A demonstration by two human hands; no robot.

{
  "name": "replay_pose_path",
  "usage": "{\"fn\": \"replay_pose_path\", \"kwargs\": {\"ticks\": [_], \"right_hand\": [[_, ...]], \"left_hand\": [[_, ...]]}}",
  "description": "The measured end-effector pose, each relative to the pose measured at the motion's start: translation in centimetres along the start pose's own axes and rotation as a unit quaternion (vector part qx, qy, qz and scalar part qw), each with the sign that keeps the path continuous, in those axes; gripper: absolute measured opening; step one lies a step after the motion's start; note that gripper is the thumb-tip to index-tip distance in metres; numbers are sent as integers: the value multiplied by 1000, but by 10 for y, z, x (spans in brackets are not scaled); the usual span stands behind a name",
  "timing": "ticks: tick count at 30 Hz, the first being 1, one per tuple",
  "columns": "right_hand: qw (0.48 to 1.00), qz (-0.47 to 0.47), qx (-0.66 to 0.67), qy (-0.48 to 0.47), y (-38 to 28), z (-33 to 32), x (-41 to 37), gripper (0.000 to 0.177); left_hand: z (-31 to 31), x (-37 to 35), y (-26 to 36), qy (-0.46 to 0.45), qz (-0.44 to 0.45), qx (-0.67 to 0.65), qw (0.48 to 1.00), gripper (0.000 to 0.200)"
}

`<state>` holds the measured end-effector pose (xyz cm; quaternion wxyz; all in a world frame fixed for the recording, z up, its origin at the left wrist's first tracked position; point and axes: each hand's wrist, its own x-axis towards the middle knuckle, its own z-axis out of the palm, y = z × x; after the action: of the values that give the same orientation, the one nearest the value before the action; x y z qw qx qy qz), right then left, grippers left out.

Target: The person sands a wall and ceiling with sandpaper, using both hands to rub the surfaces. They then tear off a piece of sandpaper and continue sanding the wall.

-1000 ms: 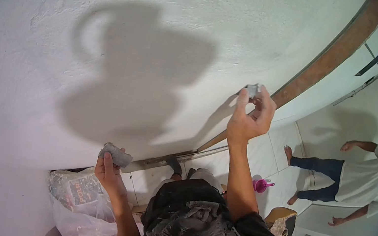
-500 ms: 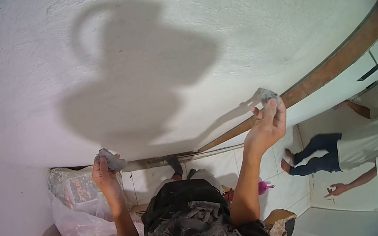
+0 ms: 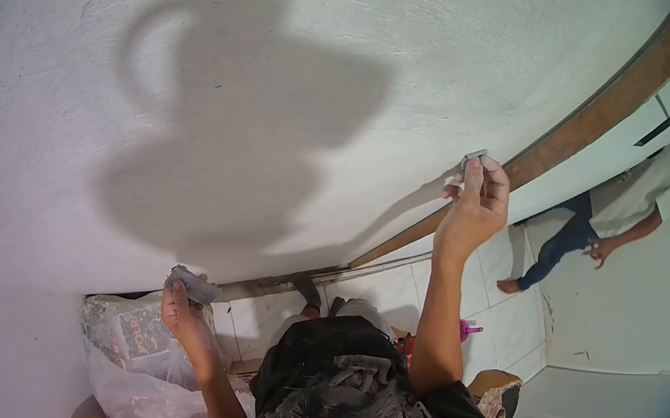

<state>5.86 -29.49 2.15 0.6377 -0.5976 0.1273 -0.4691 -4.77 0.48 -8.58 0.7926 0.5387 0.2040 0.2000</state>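
Observation:
My left hand [image 3: 189, 328], low beside the white wall [image 3: 431, 57], grips a folded grey piece of sandpaper [image 3: 198, 286] between thumb and fingers. Higher up and to the right, my right hand [image 3: 476, 211] pinches another grey piece of sandpaper [image 3: 471, 158], which shows mostly edge-on. That hand overlaps the brown wooden frame strip [image 3: 605, 104] in this view. A large shadow of head and arms falls across the wall between both hands.
Below my left hand stands a plastic-wrapped bundle [image 3: 144, 345]. Another person [image 3: 619, 203] in a light shirt is at the right, beyond the frame. A pink object [image 3: 470, 329] lies on the tiled floor [image 3: 380, 286]. A brown sack-like item [image 3: 492, 393] is near my right elbow.
The sandpaper in my right hand has turned from face-on to nearly edge-on. My left hand has shifted very slightly left. The other person has moved away toward the upper right.

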Motion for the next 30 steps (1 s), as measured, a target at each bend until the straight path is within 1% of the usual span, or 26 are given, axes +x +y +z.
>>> {"fn": "replay_pose_path", "kwargs": {"ticks": [1,3,5,6,8,9,11,12,13,15,16,17,19,20,21,22,23,24,25,26,27,28,29,30], "right_hand": [[1000,11,21,9,4,3,0,15],[1000,-8,0,-10,12,1,-7,13],[994,-83,-49,-59,17,-1,-11,9],[994,-80,-48,-60,15,-3,-3,9],[995,-30,5,97,10,-7,25,8],[995,-28,5,96,8,-4,22,8],[995,-43,-54,66,3,7,6,8],[998,-36,-40,26,6,10,-12,6],[998,-39,-39,29,10,12,-22,6],[994,-98,-40,-6,17,13,-33,5],[990,-115,-79,-4,17,8,-26,7],[991,-108,-79,-9,17,7,-20,7],[998,-34,-3,56,16,10,-10,9],[997,-8,7,80,14,14,-11,10],[997,-7,9,76,15,17,-18,10],[998,-22,-23,48,17,21,-33,10],[998,-38,-53,21,20,23,-48,10],[993,-91,-73,-37,27,22,-67,8],[993,-90,-65,-42,21,17,-75,8],[985,-102,-104,-95,16,14,-80,7],[971,-114,-141,-154,14,13,-81,6],[974,-75,-165,-136,17,8,-75,7],[985,-66,-111,-117,17,8,-70,7],[983,-56,-152,-84,14,5,-64,6]], "left_hand": [[0,1,0,4,-2,-2,1000,38],[-1,0,-2,6,-2,-3,1000,38],[-1,-1,0,6,-2,-1,1000,38],[1,-2,2,6,4,0,1000,38],[2,-4,2,11,7,3,1000,37],[1,-5,2,9,6,-1,1000,37],[5,-3,2,1,8,-8,1000,37],[9,-4,3,11,11,-20,1000,35],[12,-4,3,21,13,-33,999,33],[15,-4,4,12,16,-40,999,33],[14,-5,4,7,17,-45,999,32],[13,-9,9,14,16,-41,999,32],[14,-15,20,-5,-9,-29,1000,32],[14,-15,18,0,-7,-31,1000,32],[15,-13,15,38,-3,-27,999,32],[16,-11,14,74,3,-24,997,31],[19,-10,15,76,8,-26,997,31],[23,-9,16,81,18,-16,996,29],[25,-10,19,88,30,-7,996,27],[29,-10,22,100,36,-6,994,27],[34,-10,28,86,60,4,994,26],[34,-8,31,76,83,17,993,26],[26,-1,34,101,88,21,991,26],[15,10,37,81,116,68,988,25]]}}
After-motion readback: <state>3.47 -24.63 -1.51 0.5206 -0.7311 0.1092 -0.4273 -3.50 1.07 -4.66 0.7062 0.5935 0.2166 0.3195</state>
